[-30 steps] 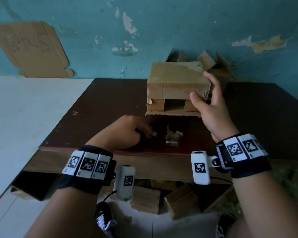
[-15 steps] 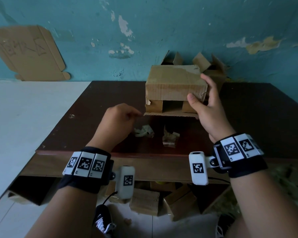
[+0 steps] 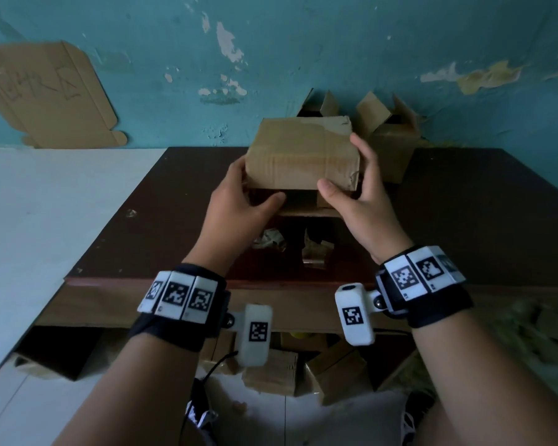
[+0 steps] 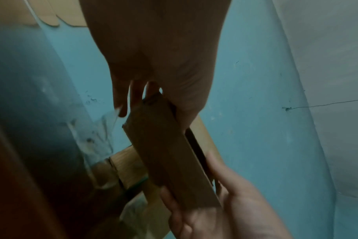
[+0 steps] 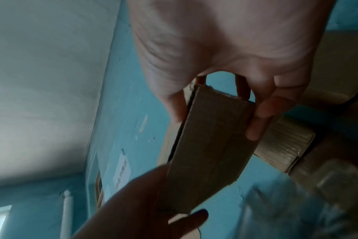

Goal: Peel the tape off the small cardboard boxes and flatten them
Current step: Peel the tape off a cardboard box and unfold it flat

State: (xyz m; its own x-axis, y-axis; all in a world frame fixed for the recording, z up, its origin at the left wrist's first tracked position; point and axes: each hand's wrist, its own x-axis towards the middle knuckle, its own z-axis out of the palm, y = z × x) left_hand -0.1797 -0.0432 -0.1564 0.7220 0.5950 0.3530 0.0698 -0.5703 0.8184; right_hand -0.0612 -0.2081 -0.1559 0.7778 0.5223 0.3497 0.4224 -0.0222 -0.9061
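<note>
A small brown cardboard box is held in the air above the dark table, its open flaps hanging toward me. My left hand grips its left end, thumb under the front. My right hand grips the right end, thumb on the front face and fingers behind. In the left wrist view the box runs between my left hand and my right hand. The right wrist view shows the box pinched by my right hand. Two crumpled tape pieces lie on the table.
Two opened cardboard boxes stand at the table's back edge against the teal wall. A flattened cardboard sheet leans on the wall at left. More boxes sit on the floor under the table.
My left hand let go of a crumpled tape piece on the table, rose and took hold of the box's left end. The box has lifted off the table between both hands.
</note>
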